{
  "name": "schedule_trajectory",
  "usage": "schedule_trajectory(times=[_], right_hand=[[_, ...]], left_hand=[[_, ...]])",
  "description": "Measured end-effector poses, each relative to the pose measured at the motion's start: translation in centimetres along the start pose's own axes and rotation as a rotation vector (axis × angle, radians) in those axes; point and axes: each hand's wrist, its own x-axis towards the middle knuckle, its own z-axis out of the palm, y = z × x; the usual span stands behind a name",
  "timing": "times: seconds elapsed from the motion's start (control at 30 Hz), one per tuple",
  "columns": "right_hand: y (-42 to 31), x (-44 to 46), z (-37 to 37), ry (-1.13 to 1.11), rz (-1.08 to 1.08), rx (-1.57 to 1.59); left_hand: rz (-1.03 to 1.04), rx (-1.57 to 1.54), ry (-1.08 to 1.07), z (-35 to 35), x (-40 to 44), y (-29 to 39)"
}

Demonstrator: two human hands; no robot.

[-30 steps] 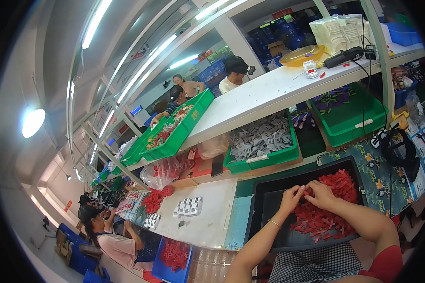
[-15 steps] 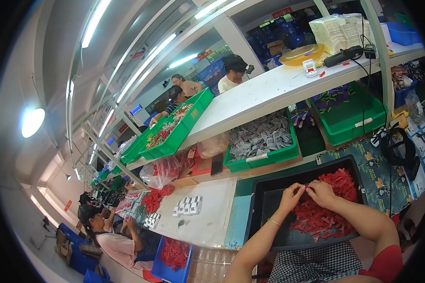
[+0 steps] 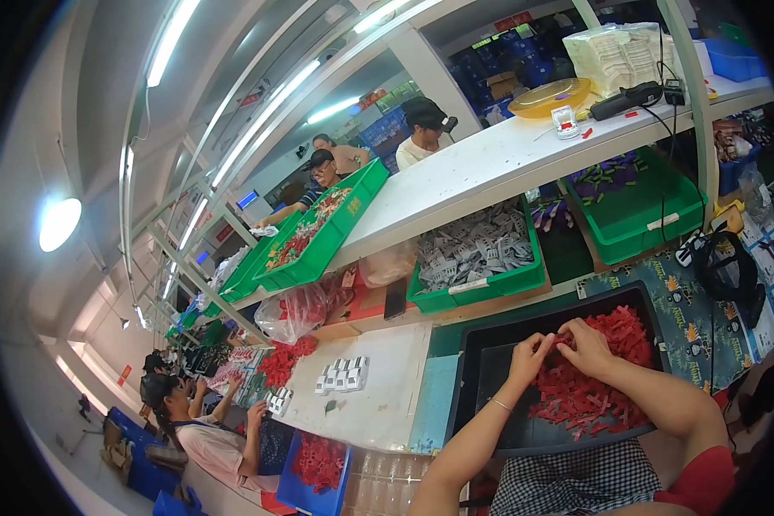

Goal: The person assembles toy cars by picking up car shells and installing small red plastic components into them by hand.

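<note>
A black tray [image 3: 483, 413] in front of me holds a heap of small red plastic pieces [image 3: 593, 400]. Above its middle, my left hand [image 3: 531, 359] is closed in a pinch, with a bit of red at its fingertips. My right hand [image 3: 588, 351] meets it from the right, thumb and fingers curled around the same spot. What lies between the fingers is mostly hidden, but it looks like one of the red pieces. Both hands stay just over the heap.
Left of the tray, white cases [image 3: 342, 376] stand on a pale board [image 3: 378, 421]. Green bins of grey parts [image 3: 473, 249] and purple parts [image 3: 606, 185] sit beneath the white shelf [image 3: 464, 172]. A co-worker [image 3: 219, 443] sits at the left, beside a blue bin [image 3: 288, 490].
My right hand's fingers have lifted and spread slightly; my left hand has barely moved. The co-worker at the left has reached toward the white cases. Another person behind the shelf has raised their head.
</note>
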Motion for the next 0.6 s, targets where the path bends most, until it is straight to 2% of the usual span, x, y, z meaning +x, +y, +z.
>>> schedule_trajectory(times=[0.2,0.37,0.47,0.6], right_hand=[[0.3,0.1,-0.1,0.01,-0.026,-0.038],[0.0,0.2,-0.3,0.013,0.024,0.021],[0.0,0.2,-0.2,0.001,0.052,0.001],[0.7,0.1,0.2,-0.002,0.009,-0.042]], left_hand=[[0.011,-0.04,-0.045,0.0,0.0,0.0],[0.105,-0.161,0.034,0.7,0.0,-0.1],[0.173,-0.058,0.013,0.6,0.2,-0.9],[0.126,-0.039,-0.038,0.3,0.1,-0.8]])
